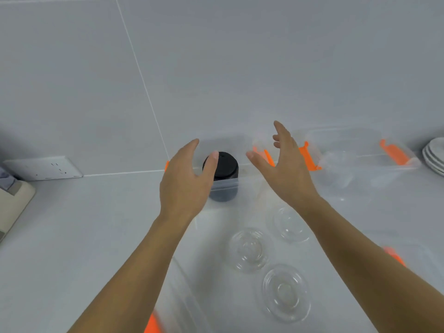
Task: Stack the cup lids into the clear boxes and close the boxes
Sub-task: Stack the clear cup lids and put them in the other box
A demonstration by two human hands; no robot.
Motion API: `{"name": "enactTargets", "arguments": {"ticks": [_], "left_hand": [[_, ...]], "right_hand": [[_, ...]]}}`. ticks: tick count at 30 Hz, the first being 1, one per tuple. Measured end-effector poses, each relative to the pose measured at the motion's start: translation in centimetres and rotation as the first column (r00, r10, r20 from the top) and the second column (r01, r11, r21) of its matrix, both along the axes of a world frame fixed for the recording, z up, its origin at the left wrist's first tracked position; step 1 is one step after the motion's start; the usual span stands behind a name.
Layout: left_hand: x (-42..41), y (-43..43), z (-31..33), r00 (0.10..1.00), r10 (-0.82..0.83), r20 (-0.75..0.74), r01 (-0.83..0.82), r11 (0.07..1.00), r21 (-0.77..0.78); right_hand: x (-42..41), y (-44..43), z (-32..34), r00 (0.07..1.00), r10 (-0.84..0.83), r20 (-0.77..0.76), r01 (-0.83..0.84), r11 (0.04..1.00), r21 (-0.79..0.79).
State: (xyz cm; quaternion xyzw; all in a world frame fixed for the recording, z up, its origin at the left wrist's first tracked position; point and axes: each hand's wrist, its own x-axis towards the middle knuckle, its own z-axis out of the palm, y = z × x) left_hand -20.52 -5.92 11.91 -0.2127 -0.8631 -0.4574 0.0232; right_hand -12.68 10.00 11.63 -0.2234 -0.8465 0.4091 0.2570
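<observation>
Two open, empty hands, your left hand [182, 186] and right hand [287, 169], flank the stack of black cup lids [222, 175] standing upright in the clear box [240, 182] ahead, left nearer.

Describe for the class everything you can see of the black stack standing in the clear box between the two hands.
The black stack is a short upright cylinder, matte and dark, apparently plastic cup lids nested together, with a flat round top. It stands inside a clear box near the wall; its lower part shows through the box's transparent wall. The left hand's thumb overlaps its left edge in view; whether they touch is unclear.
</observation>
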Motion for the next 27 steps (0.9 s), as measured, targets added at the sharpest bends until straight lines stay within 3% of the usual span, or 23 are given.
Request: {"name": "enactTargets", "arguments": {"ticks": [6,18,27], "left_hand": [[4.8,-0.7,-2.9,0.975,-0.099,-0.198,0.092,0.995,-0.048],[11.3,-1.4,-12.5,0.943,-0.331,0.028,0.31,0.847,-0.431],[14.4,-1.2,-15.7,0.909,-0.396,0.131,0.385,0.678,-0.626]], "right_hand": [[5.6,-1.5,-2.9,0.999,0.026,0.018,-0.027,0.997,0.072],[15.2,-3.7,-11.8,0.908,0.024,0.419,-0.073,0.992,0.1],[17.7,-4.8,-14.8,0.826,0.005,0.563,-0.041,0.998,0.05]]}}
